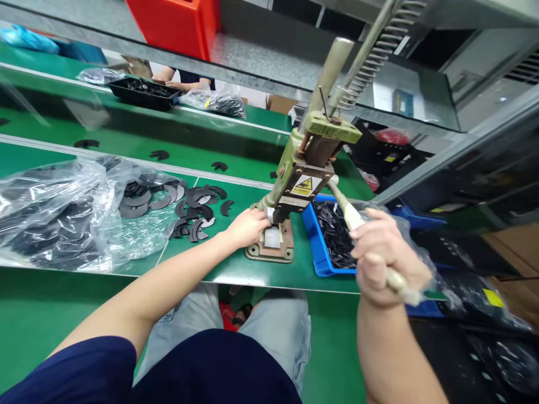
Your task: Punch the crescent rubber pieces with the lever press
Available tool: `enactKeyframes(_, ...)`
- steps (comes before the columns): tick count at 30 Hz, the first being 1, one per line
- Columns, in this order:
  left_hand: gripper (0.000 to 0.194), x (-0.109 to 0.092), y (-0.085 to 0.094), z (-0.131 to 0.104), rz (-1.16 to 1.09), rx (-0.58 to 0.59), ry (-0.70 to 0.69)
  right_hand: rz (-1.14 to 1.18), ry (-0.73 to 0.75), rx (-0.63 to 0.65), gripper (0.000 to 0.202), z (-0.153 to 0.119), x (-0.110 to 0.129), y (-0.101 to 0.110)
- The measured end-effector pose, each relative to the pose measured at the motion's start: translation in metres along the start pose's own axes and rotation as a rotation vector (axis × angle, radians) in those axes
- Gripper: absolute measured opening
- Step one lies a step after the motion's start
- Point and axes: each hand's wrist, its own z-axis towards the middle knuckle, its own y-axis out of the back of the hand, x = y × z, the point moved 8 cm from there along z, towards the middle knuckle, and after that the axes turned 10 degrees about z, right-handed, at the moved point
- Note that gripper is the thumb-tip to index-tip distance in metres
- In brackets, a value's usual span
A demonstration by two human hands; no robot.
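My right hand point(381, 255) is wrapped round the pale lever handle point(351, 213) of a green hand-operated arbor press point(301, 185). The lever slants down from the press head toward me. At the press base point(288, 238), my left hand point(249, 226) has its fingers closed together beside the fixture, just under the ram; whatever they pinch is hidden. A light metal block point(272, 237) sits on the base in front of the ram. Left of that hand lie curved black pieces point(196, 213) in a loose pile, several with grey or white faces.
A blue bin point(316, 238) of small black parts stands right of the press. Clear plastic bags point(96, 224) with black parts cover the left bench. Behind, a green conveyor point(185, 143) carries spaced black pieces. A red bin point(177, 25) sits overhead; another person's hands point(181, 84) are beyond.
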Motion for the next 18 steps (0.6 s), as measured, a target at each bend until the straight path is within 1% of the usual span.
enactKeyframes(2, 0.033, -0.002, -0.001, -0.003, -0.031, 0.005, -0.003, -0.032, 0.016, -0.045, 0.041, -0.033, 0.0, -0.003)
enactKeyframes(3, 0.034, -0.001, -0.001, -0.005, -0.051, 0.011, -0.011, -0.029, 0.018, -0.07, 0.037, -0.046, -0.001, -0.005)
enactKeyframes(5, 0.037, 0.008, 0.0, -0.01, -0.081, 0.031, -0.009, -0.04, 0.012, -0.157, 0.035, -0.062, -0.005, -0.006)
enactKeyframes(6, 0.037, 0.019, 0.001, -0.012, -0.078, 0.043, 0.026, -0.035, 0.017, -0.204, 0.038, -0.066, -0.006, -0.006)
enactKeyframes(7, 0.037, 0.035, 0.002, -0.014, -0.056, 0.059, 0.088, -0.029, 0.025, -0.25, 0.042, -0.068, -0.007, -0.007)
enactKeyframes(9, 0.035, 0.076, 0.005, -0.021, 0.037, 0.103, 0.271, -0.01, 0.035, -0.32, 0.048, -0.069, -0.009, -0.007)
enactKeyframes(11, 0.034, 0.117, 0.006, -0.028, 0.133, 0.18, 0.444, -0.003, 0.036, -0.349, 0.051, -0.068, -0.011, -0.007)
enactKeyframes(13, 0.036, 0.146, -0.002, -0.035, 0.134, 0.293, 0.553, -0.004, 0.034, -0.35, 0.05, -0.068, -0.012, -0.007)
enactKeyframes(15, 0.043, 0.159, -0.015, -0.041, 0.056, 0.39, 0.609, -0.001, 0.021, -0.341, 0.049, -0.07, -0.014, -0.007)
enactKeyframes(16, 0.046, 0.162, -0.021, -0.042, 0.012, 0.417, 0.623, 0.003, 0.015, -0.338, 0.048, -0.07, -0.015, -0.006)
enactKeyframes(18, 0.05, 0.163, -0.031, -0.043, -0.055, 0.434, 0.64, 0.011, 0.01, -0.329, 0.045, -0.071, -0.016, -0.006)
